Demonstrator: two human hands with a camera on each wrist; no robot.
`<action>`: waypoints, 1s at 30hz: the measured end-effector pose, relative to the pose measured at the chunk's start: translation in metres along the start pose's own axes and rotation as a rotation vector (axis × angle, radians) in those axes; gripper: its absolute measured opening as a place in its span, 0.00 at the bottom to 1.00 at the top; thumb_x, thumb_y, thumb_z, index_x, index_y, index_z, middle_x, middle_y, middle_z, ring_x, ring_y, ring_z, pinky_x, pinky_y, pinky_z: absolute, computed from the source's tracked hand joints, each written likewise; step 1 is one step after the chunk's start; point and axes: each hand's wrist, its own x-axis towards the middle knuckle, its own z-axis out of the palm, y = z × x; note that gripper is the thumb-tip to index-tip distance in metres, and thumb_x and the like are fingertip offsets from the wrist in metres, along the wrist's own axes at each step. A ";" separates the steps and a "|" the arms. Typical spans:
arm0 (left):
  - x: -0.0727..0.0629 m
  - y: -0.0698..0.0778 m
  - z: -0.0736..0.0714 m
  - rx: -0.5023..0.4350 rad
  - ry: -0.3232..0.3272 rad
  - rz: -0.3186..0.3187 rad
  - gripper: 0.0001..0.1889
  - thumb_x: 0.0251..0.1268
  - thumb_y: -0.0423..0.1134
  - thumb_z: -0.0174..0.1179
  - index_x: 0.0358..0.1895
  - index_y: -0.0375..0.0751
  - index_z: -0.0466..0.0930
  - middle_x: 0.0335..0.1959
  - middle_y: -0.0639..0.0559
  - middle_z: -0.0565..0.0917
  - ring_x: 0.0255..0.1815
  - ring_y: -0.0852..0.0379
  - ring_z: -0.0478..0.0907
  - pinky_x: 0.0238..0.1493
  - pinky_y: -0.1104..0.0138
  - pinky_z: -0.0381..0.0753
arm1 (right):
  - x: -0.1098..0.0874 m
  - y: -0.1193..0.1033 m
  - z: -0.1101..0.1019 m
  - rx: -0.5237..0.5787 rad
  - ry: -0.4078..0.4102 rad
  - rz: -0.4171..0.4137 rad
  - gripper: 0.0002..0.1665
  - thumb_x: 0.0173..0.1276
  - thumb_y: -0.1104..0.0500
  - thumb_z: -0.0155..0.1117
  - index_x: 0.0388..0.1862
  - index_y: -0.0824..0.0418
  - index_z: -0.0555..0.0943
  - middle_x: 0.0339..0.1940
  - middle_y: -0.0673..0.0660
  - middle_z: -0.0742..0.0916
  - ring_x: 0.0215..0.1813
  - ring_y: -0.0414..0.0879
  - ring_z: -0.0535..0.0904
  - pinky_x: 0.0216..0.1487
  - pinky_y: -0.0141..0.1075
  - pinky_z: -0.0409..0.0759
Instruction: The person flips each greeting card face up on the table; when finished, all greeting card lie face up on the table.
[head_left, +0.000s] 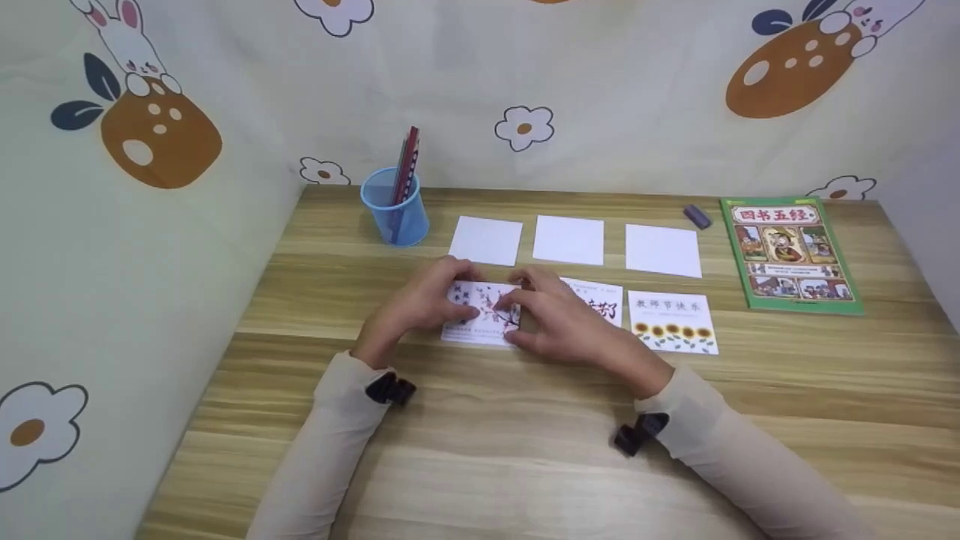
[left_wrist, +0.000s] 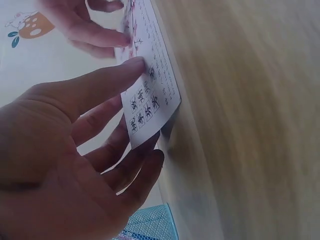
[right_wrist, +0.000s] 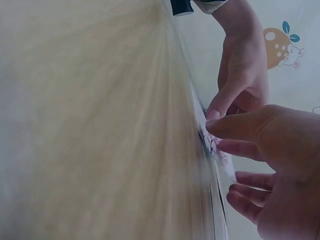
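Note:
A white greeting card with pink blossom branches and Chinese characters lies between the two hands. My left hand pinches its left end, thumb on the printed face and fingers beneath, as the left wrist view shows; there this end stands slightly off the table. At the card's right edge, my right hand holds it between thumb and fingers. Partly covered by the right hand is a second card with large dark red characters. Further right lies a card with sunflowers.
Three blank white cards form a row behind the printed ones. A blue mesh pen cup with pencils stands at the back left. At the right are a dark eraser-like block and a green-bordered book. Patterned cloth hangs behind the table.

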 end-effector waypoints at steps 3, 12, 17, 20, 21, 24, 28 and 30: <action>0.000 -0.001 0.001 0.000 0.009 -0.023 0.22 0.64 0.34 0.77 0.61 0.40 0.86 0.61 0.43 0.86 0.65 0.44 0.80 0.75 0.50 0.77 | 0.000 0.000 -0.001 -0.030 -0.032 -0.011 0.27 0.70 0.45 0.77 0.64 0.53 0.88 0.75 0.61 0.78 0.76 0.58 0.73 0.82 0.56 0.69; 0.002 0.003 0.001 0.001 0.020 0.001 0.23 0.64 0.32 0.77 0.62 0.41 0.86 0.58 0.45 0.87 0.63 0.46 0.80 0.72 0.51 0.77 | 0.002 0.016 -0.011 0.029 -0.025 -0.037 0.28 0.75 0.47 0.72 0.69 0.55 0.84 0.72 0.58 0.81 0.75 0.55 0.74 0.80 0.54 0.71; 0.008 0.015 0.008 -0.023 0.077 0.059 0.23 0.66 0.35 0.77 0.63 0.41 0.85 0.60 0.44 0.87 0.64 0.46 0.82 0.72 0.53 0.80 | -0.009 0.043 -0.031 0.097 0.092 -0.026 0.25 0.77 0.51 0.72 0.68 0.58 0.84 0.71 0.57 0.82 0.76 0.55 0.74 0.81 0.55 0.71; 0.015 0.026 0.013 -0.056 0.107 0.072 0.23 0.69 0.37 0.76 0.64 0.41 0.84 0.61 0.44 0.86 0.65 0.46 0.83 0.72 0.53 0.82 | -0.024 0.065 -0.045 0.163 0.162 0.006 0.23 0.77 0.55 0.72 0.67 0.60 0.84 0.70 0.58 0.83 0.75 0.56 0.76 0.80 0.56 0.73; 0.018 0.030 0.016 -0.061 0.113 0.077 0.22 0.69 0.37 0.75 0.64 0.41 0.84 0.61 0.44 0.86 0.65 0.46 0.83 0.72 0.53 0.82 | -0.030 0.072 -0.050 0.179 0.184 0.023 0.23 0.77 0.56 0.72 0.67 0.61 0.84 0.69 0.58 0.84 0.74 0.57 0.77 0.79 0.57 0.74; 0.028 0.042 0.023 -0.058 0.117 0.102 0.21 0.71 0.37 0.74 0.63 0.40 0.85 0.61 0.43 0.87 0.64 0.45 0.82 0.71 0.53 0.82 | -0.049 0.094 -0.062 0.208 0.238 0.084 0.24 0.76 0.60 0.73 0.67 0.62 0.83 0.69 0.60 0.84 0.73 0.59 0.78 0.76 0.59 0.76; 0.046 0.060 0.035 -0.041 0.096 0.117 0.21 0.73 0.38 0.72 0.65 0.40 0.84 0.63 0.44 0.87 0.66 0.46 0.82 0.71 0.55 0.81 | -0.071 0.118 -0.076 0.209 0.265 0.184 0.27 0.76 0.61 0.72 0.70 0.65 0.80 0.70 0.64 0.83 0.73 0.63 0.77 0.74 0.63 0.76; 0.056 0.070 0.042 -0.042 0.086 0.116 0.21 0.74 0.40 0.71 0.67 0.42 0.83 0.66 0.45 0.86 0.68 0.47 0.81 0.73 0.55 0.80 | -0.080 0.128 -0.085 0.208 0.262 0.252 0.28 0.77 0.58 0.72 0.72 0.64 0.79 0.72 0.66 0.82 0.75 0.65 0.75 0.75 0.65 0.74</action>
